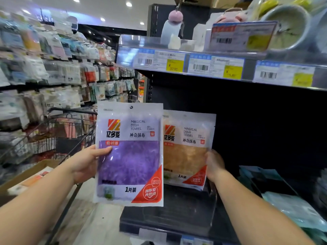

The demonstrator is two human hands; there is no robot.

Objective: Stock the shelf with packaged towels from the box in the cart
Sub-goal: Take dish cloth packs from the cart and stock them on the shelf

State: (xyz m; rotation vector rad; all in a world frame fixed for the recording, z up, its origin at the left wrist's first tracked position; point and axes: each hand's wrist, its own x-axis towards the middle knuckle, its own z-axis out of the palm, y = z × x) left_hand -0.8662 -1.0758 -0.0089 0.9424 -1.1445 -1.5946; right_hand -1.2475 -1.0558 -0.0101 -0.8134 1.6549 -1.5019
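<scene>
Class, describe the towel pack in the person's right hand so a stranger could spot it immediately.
Find the dark shelf bay under the row of price labels. In front of it the right hand holds the orange towel pack; the purple towel pack beside it partly overlaps it.

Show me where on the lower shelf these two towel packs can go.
Bare dark shelf lies below the orange towel pack in the right hand, bordered right by teal packs. That right side is crowded. The left hand holds the purple towel pack.
</scene>
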